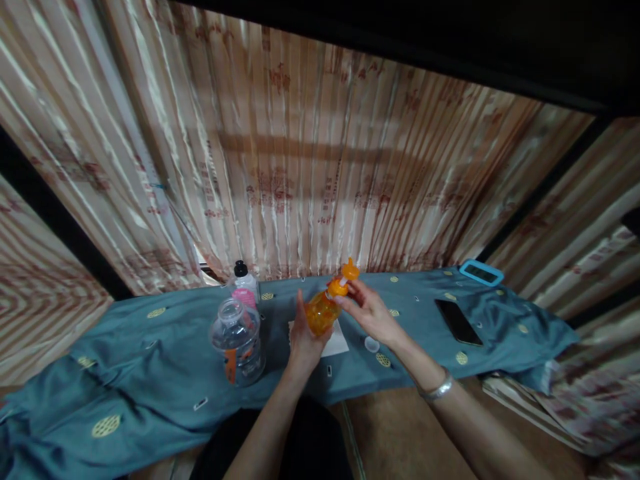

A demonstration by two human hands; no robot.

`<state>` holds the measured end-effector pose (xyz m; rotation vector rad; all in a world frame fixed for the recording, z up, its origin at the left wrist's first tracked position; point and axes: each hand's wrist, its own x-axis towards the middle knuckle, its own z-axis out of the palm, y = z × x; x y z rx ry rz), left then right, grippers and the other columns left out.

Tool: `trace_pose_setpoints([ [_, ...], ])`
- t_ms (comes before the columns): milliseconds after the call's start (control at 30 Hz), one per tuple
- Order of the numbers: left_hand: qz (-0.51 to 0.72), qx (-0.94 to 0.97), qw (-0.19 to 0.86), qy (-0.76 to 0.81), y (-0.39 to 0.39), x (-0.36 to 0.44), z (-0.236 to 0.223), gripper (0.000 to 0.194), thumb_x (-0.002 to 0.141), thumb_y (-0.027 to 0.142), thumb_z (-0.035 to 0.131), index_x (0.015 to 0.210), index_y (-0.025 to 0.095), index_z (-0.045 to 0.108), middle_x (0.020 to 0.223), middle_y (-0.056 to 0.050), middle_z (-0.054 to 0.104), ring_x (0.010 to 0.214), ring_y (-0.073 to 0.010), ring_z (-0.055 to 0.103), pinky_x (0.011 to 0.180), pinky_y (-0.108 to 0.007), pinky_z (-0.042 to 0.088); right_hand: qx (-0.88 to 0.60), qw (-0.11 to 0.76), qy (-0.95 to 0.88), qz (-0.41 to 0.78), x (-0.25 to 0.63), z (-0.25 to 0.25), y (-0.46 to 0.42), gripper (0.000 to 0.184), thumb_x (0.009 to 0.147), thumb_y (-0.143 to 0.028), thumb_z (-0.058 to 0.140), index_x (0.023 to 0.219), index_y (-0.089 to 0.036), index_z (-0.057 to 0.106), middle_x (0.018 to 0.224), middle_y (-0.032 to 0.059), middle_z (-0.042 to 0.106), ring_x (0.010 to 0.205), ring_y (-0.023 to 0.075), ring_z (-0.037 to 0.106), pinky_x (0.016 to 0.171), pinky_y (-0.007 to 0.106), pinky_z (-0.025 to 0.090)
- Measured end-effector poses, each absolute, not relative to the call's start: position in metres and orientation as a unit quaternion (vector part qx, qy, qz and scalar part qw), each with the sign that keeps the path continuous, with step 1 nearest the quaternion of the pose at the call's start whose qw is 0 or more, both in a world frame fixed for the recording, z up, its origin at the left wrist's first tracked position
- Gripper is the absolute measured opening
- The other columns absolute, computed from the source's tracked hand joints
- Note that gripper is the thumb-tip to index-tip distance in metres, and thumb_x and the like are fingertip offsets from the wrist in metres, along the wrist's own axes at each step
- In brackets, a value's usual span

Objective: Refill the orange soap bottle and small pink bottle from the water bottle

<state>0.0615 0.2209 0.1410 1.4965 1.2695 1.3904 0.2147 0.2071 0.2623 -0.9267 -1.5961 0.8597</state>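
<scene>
Tilted to the right, an orange see-through bottle (320,315) is held above the cloth by my left hand (306,340), wrapped round its lower body. An orange cap with a pump-like or spout top (350,270) sits at the bottle's neck. The fingers of my right hand (367,308) are closed on the cap's collar. Whether the cap is screwed tight I cannot tell. Below the bottle lies a white paper (337,341), partly hidden by my left hand. A small clear round lid (371,344) rests on the cloth below my right hand.
A large clear plastic jar (245,360), uncapped, stands left of my hands, before a bottle with a black top (241,269). On the right lie a black phone (459,321) and a blue-framed object (481,273). The teal cloth (165,353) meets a patterned curtain (300,167).
</scene>
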Motion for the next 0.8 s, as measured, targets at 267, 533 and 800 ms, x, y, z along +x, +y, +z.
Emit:
trace_pose_setpoints([
  [267,0.528,0.596,0.353,0.491,0.220,0.066,0.138,0.113,0.069,0.020,0.081,0.164,0.026,0.019,0.135,-0.012,0.070,0.119,-0.0328,0.071,0.105,-0.051,0.057,-0.412,0.486,-0.691,0.342,0.219,0.248,0.210,0.035,0.092,-0.051,0.073,0.118,-0.027,0.070,0.119,0.0076,0.081,0.117,0.0300,0.073,0.108,0.049,0.051],
  [533,0.527,0.586,0.384,0.481,0.226,0.060,0.133,0.113,0.068,0.026,0.084,0.163,0.029,0.023,0.143,-0.014,0.065,0.127,-0.0350,0.068,0.109,-0.054,0.055,-0.436,0.451,-0.712,0.315,0.219,0.251,0.210,0.037,0.095,-0.050,0.070,0.125,-0.029,0.070,0.122,0.0083,0.081,0.121,0.0341,0.073,0.107,0.052,0.052],
  [800,0.519,0.586,0.395,0.481,0.227,0.058,0.139,0.112,0.067,0.026,0.085,0.162,0.028,0.026,0.143,-0.013,0.066,0.125,-0.0344,0.069,0.108,-0.053,0.056,-0.436,0.418,-0.732,0.315,0.227,0.254,0.218,0.033,0.095,-0.051,0.069,0.119,-0.028,0.074,0.115,0.0080,0.082,0.113,0.0345,0.074,0.107,0.055,0.052],
])
